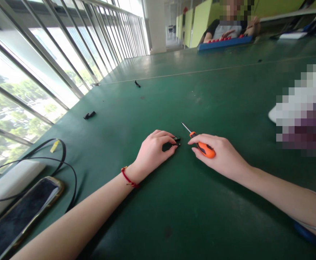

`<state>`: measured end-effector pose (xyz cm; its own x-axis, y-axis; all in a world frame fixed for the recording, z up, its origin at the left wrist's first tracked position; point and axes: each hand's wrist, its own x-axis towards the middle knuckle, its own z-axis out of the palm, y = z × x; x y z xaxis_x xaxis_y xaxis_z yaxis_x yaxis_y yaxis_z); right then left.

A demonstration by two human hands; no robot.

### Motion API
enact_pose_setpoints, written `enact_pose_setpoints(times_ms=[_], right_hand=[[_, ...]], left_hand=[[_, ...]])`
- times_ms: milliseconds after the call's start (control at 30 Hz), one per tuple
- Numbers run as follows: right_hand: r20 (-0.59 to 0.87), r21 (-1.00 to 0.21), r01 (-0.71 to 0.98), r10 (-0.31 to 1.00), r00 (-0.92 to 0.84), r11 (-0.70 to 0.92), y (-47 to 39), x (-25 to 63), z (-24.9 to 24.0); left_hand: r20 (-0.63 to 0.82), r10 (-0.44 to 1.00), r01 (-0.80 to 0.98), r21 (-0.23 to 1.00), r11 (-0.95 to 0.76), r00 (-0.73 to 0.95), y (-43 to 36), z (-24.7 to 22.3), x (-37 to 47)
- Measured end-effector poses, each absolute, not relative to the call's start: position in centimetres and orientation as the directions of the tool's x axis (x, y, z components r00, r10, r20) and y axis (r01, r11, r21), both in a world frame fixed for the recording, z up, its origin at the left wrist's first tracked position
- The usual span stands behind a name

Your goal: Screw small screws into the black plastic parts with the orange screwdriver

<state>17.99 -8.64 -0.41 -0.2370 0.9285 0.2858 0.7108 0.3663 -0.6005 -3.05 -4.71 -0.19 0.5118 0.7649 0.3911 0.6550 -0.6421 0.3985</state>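
Observation:
My left hand, with a red cord bracelet at the wrist, pinches a small dark part with a bit of green on it. The part is close to the green tabletop, and my fingers hide some of it, so its kind is unclear. To the right, my right hand is closed around an orange and black screwdriver. The screwdriver's thin metal shaft points away from me and to the left. Its tip is apart from the dark part.
Two small black pieces lie farther off on the left. A phone, a white box and black cables occupy the near left. Across the table, a person sits behind a blue tray. Railings border the left side.

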Motion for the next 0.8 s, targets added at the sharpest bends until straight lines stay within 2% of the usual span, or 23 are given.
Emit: enact_pose_setpoints(times_ms=[100,200,367,433,533,700,800], right_hand=[[0.286,-0.607,0.699,0.924,-0.253,0.379,-8.6,18.1,-0.4],[0.266,-0.601,0.705,0.926,-0.266,0.376,-8.6,18.2,-0.4],[0.298,-0.497,0.763,0.907,-0.297,0.413,-8.5,18.1,-0.4],[0.305,-0.466,0.773,0.898,-0.317,0.431,-8.4,18.1,-0.4],[0.297,-0.471,0.768,0.898,-0.324,0.433,-8.3,18.2,-0.5],[0.263,-0.482,0.767,0.905,-0.334,0.423,-8.2,18.3,-0.5],[0.263,-0.48,0.764,0.902,-0.343,0.431,-8.2,18.4,-0.3]], left_hand=[[0.411,0.796,0.726,0.355,-0.589,0.445,-4.6,1.1,-3.7],[0.444,0.842,0.821,0.323,-0.47,0.308,-4.4,3.1,-5.6],[0.367,0.93,0.977,0.202,-0.073,-0.006,-4.7,5.3,-11.6],[0.291,0.941,0.982,0.126,0.139,-0.171,-5.1,5.8,-14.0],[0.142,0.927,0.937,0.06,0.343,-0.348,-5.5,6.5,-16.3],[0.219,0.91,0.934,0.026,0.355,-0.352,-5.5,6.8,-17.7],[0.156,0.922,0.934,0.011,0.356,-0.353,-5.3,6.5,-18.2]])
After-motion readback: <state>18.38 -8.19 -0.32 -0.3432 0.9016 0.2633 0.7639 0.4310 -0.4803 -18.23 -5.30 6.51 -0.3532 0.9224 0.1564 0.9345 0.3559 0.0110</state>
